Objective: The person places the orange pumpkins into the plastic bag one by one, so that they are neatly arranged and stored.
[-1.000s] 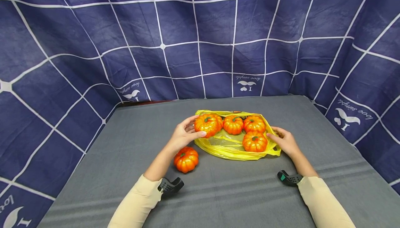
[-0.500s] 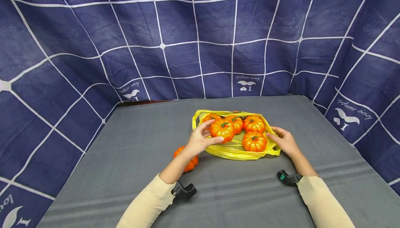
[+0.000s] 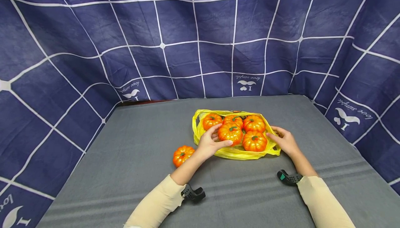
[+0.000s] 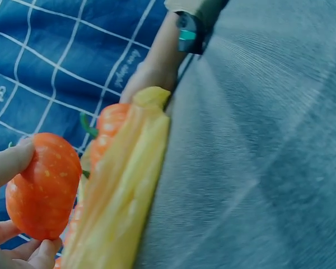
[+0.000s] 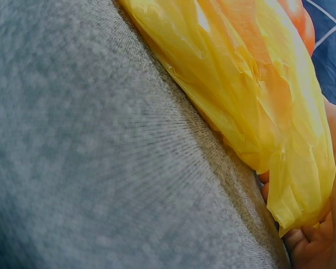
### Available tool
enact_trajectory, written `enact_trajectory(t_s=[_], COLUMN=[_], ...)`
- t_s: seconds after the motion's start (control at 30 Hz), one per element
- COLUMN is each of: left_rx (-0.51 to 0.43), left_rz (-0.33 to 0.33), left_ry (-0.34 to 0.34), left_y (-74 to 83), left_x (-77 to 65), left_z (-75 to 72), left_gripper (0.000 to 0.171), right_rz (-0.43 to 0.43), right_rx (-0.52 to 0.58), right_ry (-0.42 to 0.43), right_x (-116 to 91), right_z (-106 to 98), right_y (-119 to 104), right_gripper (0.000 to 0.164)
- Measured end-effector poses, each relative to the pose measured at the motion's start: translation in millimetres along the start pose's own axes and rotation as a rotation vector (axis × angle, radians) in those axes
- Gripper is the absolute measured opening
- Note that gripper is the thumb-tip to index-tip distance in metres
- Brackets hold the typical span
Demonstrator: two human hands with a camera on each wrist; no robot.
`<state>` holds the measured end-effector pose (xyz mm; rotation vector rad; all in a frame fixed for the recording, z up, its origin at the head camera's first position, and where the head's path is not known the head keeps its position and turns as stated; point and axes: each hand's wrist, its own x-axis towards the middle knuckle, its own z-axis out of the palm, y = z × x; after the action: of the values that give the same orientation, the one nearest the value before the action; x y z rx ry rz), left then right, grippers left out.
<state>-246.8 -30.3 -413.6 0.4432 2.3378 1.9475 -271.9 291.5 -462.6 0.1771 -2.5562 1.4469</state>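
Note:
My left hand (image 3: 210, 142) grips a small orange pumpkin (image 3: 230, 134) with a green stem, thumb on the near side and fingers behind. In the left wrist view this pumpkin (image 4: 45, 185) is held beside the bag's edge. It overlaps the mouth of a yellow plastic bag (image 3: 232, 154) in the head view. Several similar pumpkins (image 3: 254, 124) sit inside the bag. My right hand (image 3: 285, 142) holds the bag's right edge, thumb over the rim; its fingers are partly hidden behind the yellow plastic (image 5: 294, 185) in the right wrist view.
Another orange pumpkin (image 3: 183, 155) lies on the grey cloth-covered table (image 3: 140, 144), left of the bag and partly behind my left forearm. A blue curtain with white lines (image 3: 215, 58) hangs around the back and sides.
My left hand has moved right with its pumpkin, from the bag's left edge to over its middle. The right hand has stayed at the bag's right edge.

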Motion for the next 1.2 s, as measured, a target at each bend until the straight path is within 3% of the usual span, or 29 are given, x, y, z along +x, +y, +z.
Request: enact_trajectory(t_s=[0.6,0.9,1.2], left_rx=[0.121,0.146,0.251], left_rz=[0.009,0.019,0.011], left_ry=[0.039,0.0,-0.035], left_y=[-20.5,-25.6,-28.3], left_x=[-0.1,-1.2,-2.3], left_z=[14.2,15.7,15.6], left_gripper=[0.076,0.077,0.08], right_rz=[-0.002,0.005,0.021], right_rx=[-0.03,-0.031,-0.025], right_ry=[0.016,0.001,-0.006], right_x=[2.4,1.5,1.0], right_z=[0.8,0.4,-0.6], right_y=[2.1,2.5,-0.3], right_gripper=[0.046,0.047,0.049])
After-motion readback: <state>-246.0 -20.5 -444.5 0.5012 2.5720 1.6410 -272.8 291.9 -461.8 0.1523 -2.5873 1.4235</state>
